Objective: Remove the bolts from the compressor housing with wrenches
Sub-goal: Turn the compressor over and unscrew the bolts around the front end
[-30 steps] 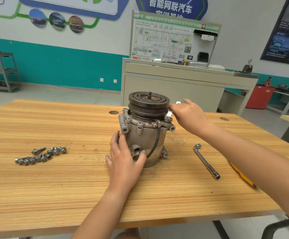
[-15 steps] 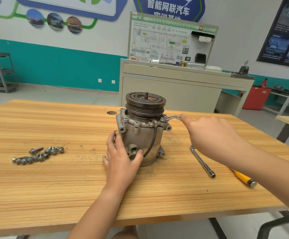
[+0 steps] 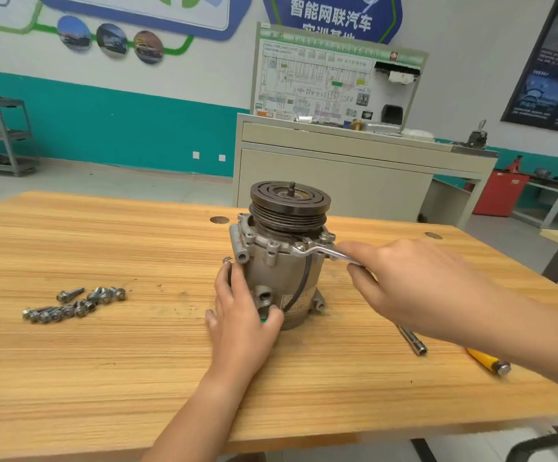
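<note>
One swing has brought the wrench (image 3: 317, 251) round toward me on a flange bolt (image 3: 299, 248), my right grip (image 3: 414, 285) closed on its handle, my left grip (image 3: 241, 315) clasping the compressor housing (image 3: 281, 275) upright on the worktop (image 3: 137, 378), so I judge that bolt is loosening.

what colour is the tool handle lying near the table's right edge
Yellow handle, silver metal end; head view.
</note>
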A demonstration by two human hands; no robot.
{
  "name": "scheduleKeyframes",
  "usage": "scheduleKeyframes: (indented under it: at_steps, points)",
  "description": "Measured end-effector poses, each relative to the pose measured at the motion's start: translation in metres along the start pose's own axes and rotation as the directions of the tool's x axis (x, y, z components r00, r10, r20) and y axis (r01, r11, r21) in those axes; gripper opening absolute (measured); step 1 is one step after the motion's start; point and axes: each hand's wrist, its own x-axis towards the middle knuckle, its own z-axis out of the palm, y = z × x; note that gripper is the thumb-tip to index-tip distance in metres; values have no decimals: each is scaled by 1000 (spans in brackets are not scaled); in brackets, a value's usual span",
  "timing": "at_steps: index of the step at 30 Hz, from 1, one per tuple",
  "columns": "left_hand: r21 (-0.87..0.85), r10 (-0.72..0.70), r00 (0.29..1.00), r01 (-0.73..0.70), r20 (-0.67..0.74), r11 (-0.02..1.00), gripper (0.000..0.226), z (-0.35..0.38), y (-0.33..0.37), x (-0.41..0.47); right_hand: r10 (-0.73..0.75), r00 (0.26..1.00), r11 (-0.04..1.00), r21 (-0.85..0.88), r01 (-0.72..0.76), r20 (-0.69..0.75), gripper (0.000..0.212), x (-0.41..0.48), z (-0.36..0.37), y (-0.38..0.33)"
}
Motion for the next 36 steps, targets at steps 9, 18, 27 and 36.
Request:
scheduleKeyframes:
  at_steps: [9, 18, 27, 36]
  points:
    - [34, -24, 1000, 24, 4, 999, 86, -3, 0, -2, 169, 986, 975, -150, -166, 7, 37, 9, -4, 22]
    - [17, -26, 1000, 26, 4, 1000, 86, -3, 1, -2, 119, 984, 942, -329, -70, 130, 35, 18, -2, 0]
    - [19, -30, 1000, 29, 5, 999, 85, -3, 1, -1, -4, 976, 832, -541, 125, 219, 50, 20, -13, -8]
    - [13, -34, 999, 34, 7, 999, 84, -2, 0, -1, -29, 987, 791, -599, 120, 159, 55, 29, 10, 22]
